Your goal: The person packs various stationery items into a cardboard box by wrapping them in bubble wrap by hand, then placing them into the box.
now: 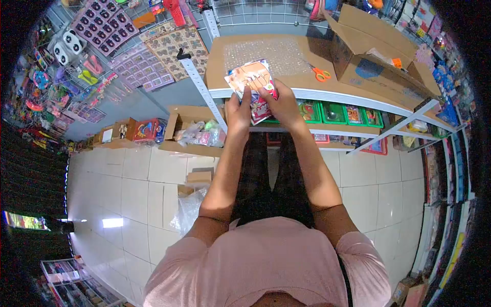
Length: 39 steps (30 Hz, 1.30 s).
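Both my hands hold a small stack of colourful printed cards or packets (253,77) above the front edge of the shelf (217,64). My left hand (239,108) grips the stack's left side, thumb on top. On the right side, my right hand (282,105) has its thumb over the face. The top piece is orange and white; red and purple printed pieces show beneath it. Behind the stack lies a sheet of bubble wrap (286,56). Orange-handled scissors (321,74) rest on the shelf to the right, beside an open cardboard box (365,69).
Green baskets (332,113) stand on the lower shelf. An open carton (174,130) with plastic-wrapped goods is on the floor at left, and clear plastic wrap (190,207) lies nearer me. Hanging goods (97,23) cover the wall rack. A metal post (202,92) rises left of the shelf.
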Available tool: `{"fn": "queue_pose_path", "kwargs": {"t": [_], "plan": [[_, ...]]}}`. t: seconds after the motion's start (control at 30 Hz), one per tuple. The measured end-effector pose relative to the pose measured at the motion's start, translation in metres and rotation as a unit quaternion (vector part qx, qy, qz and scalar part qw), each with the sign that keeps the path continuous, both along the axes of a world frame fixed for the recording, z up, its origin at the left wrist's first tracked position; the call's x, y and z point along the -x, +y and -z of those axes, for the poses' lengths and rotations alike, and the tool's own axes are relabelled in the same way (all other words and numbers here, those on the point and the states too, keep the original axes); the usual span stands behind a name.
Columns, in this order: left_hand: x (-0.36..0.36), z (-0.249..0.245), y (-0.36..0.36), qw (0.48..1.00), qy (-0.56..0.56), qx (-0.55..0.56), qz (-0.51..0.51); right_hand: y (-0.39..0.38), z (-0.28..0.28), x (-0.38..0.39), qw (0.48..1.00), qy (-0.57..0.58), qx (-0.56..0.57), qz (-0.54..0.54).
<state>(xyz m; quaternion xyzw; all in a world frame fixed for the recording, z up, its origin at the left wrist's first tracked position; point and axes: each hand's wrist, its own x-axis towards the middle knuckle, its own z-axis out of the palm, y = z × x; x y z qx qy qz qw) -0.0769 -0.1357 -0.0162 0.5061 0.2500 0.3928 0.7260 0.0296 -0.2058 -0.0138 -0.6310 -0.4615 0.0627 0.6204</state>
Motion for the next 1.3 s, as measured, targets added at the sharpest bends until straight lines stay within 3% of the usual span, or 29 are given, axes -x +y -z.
{"fn": "queue_pose_path", "kwargs": {"t": [0.03,0.1,0.17,0.2,0.3,0.33,0.43,0.53,0.63,0.73,0.87,0.97,1.1,1.3], "plan": [[0.001,-0.004,0.006,0.998,0.064,-0.02,0.007,0.002,-0.003,-0.007,0.998,0.067,0.006,-0.009],[-0.014,0.013,0.043,0.972,0.111,-0.197,-0.064,0.003,-0.014,-0.023,0.98,0.198,0.018,-0.028],[-0.024,0.022,0.077,0.905,0.147,-0.377,-0.132,0.003,-0.025,-0.048,0.974,0.224,0.035,0.003],[-0.019,-0.001,0.082,0.814,0.216,-0.522,-0.137,-0.002,-0.038,-0.052,0.97,0.241,0.011,0.019],[-0.033,0.008,0.127,0.638,0.29,-0.706,-0.106,-0.013,-0.056,-0.072,0.966,0.255,-0.026,0.021],[-0.032,0.006,0.129,0.662,0.367,-0.653,-0.018,-0.014,-0.057,-0.08,0.966,0.255,-0.033,0.014],[-0.031,-0.005,0.112,0.627,0.445,-0.639,0.008,-0.011,-0.051,-0.096,0.974,0.226,-0.027,-0.003],[-0.032,0.004,0.104,0.718,0.353,-0.593,0.093,0.013,-0.056,-0.109,0.986,0.12,0.099,0.05],[-0.013,0.009,0.089,0.794,0.266,-0.545,0.044,0.055,-0.055,-0.127,0.967,0.078,0.241,0.034],[0.01,0.004,0.083,0.745,0.23,-0.626,0.012,0.107,-0.027,-0.156,0.957,-0.081,0.277,0.03],[0.02,0.001,0.085,0.715,0.269,-0.643,0.055,0.134,-0.021,-0.15,0.923,-0.204,0.327,-0.012],[0.018,-0.001,0.088,0.69,0.282,-0.666,0.037,0.145,-0.005,-0.15,0.913,-0.226,0.339,-0.012],[0.007,0.01,0.094,0.709,0.243,-0.662,-0.009,0.143,-0.001,-0.147,0.915,-0.228,0.333,0.02],[-0.004,0.004,0.089,0.727,0.234,-0.644,-0.031,0.123,-0.025,-0.14,0.962,-0.155,0.22,0.051]]}}
